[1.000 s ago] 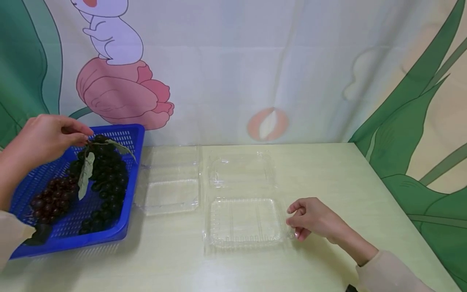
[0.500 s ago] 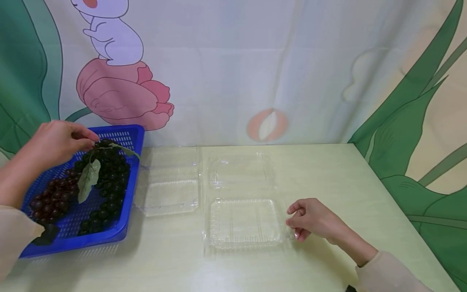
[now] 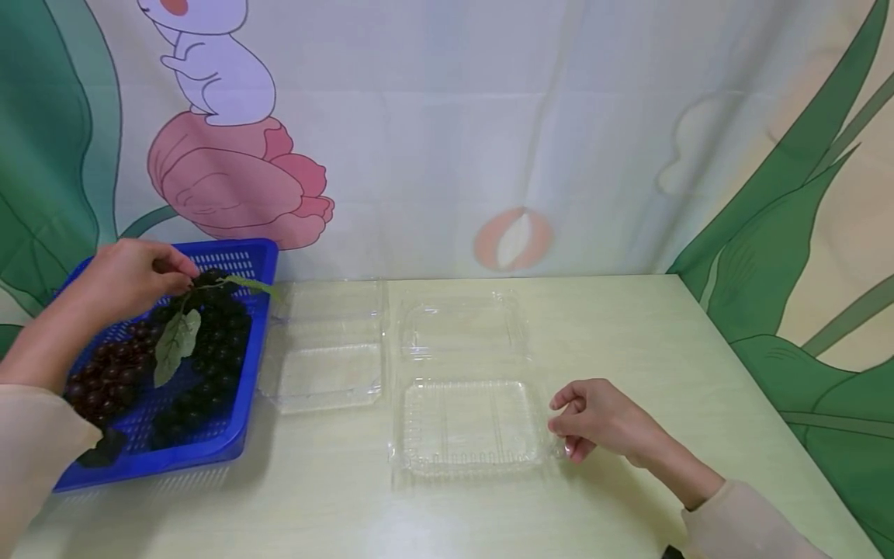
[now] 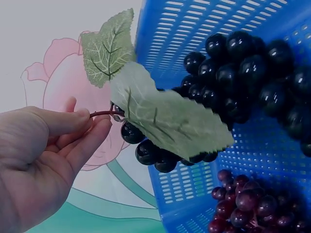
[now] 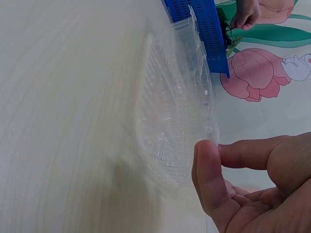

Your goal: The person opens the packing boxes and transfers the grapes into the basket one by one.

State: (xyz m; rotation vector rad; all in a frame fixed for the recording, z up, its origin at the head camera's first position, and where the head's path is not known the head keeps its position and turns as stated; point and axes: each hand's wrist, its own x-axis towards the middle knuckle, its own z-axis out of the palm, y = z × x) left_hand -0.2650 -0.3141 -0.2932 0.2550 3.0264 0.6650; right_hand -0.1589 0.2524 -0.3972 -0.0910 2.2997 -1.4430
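In the head view my left hand (image 3: 136, 279) is over the blue basket (image 3: 244, 396), pinching the thin stem (image 4: 101, 113) of a bunch of black grapes (image 3: 222, 334). Green leaves (image 4: 170, 121) hang from that stem, covering part of the grapes in the left wrist view. A smaller bunch of dark red grapes (image 3: 108, 376) lies in the basket. On the right, my right hand (image 3: 594, 419) pinches the right edge of an opened clear plastic clamshell container (image 3: 471, 423), its thumb and forefinger meeting at the rim (image 5: 211, 128).
Another clear container (image 3: 328, 373) stands opened between the basket and the held one. All of them are on a pale wooden table (image 3: 335, 497). A printed curtain (image 3: 419, 155) hangs behind the table's back edge.
My left hand has moved right and slightly down over the basket, still pinching the stem; the leaves have shifted right with it. My right hand and the containers stay put.
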